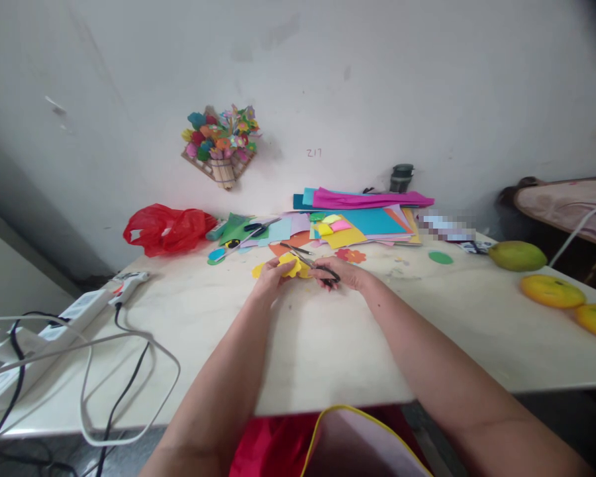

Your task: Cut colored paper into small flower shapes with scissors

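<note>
My left hand (271, 277) pinches a yellow paper flower (291, 265) with scalloped edges above the table. In my right hand (342, 273) is a pair of black-handled scissors (332, 277), its blades pointing left toward the flower's edge. Whether the blades touch the paper is too small to tell. More yellow paper lies just left of and under the fingers. Close behind the hands are a dark pen (298, 249) and red and orange paper flowers (351, 256). A second pair of scissors (259, 228) rests farther back on the left.
Stacked coloured sheets (372, 222) lie along the wall. A red plastic bag (166, 228) sits at the back left. Power strips (79, 311) and looping cables occupy the left side. Mangoes (516, 256) and a green paper circle (440, 257) are on the right. Paper flowers (222, 136) hang on the wall.
</note>
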A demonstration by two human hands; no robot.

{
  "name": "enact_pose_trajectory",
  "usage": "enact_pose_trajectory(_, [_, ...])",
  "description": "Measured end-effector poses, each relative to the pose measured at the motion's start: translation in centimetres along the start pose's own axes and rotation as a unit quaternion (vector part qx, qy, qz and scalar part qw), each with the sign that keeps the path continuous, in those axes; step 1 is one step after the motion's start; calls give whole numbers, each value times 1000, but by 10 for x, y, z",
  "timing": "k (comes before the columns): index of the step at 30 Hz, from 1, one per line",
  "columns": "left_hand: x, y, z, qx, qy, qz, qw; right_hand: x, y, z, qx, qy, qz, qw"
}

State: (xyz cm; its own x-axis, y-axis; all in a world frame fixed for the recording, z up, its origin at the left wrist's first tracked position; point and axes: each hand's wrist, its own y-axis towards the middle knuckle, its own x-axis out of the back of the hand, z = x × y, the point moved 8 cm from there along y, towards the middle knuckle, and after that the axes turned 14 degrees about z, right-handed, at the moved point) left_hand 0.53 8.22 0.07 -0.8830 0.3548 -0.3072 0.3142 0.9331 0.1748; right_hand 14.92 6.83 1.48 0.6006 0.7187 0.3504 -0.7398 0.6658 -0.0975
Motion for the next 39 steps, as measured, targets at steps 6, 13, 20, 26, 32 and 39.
enact_pose_trajectory(6, [-4, -1, 1, 15, 12, 37, 999, 0, -4, 0, -12, -21, 30, 999])
enact_pose_trajectory(13, [-4, -1, 3, 32, 4, 39, 999, 1, -4, -2, -26, -19, 38, 999])
enact_pose_trajectory(20, [-4, -1, 5, 47, -9, 41, 998, 1, -4, -4, -35, -18, 41, 998])
enact_pose_trajectory(26, [-4, -1, 4, 52, 6, 40, 998, -1, -3, -6, -31, -20, 46, 998])
enact_pose_trajectory(32, [-7, -2, 3, 48, 19, 62, 997, -1, -2, -7, -36, -26, 50, 998])
enact_pose_trajectory(39, [-5, -1, 1, 41, 33, 50, 997, 1, -4, -4, -34, -39, 49, 997])
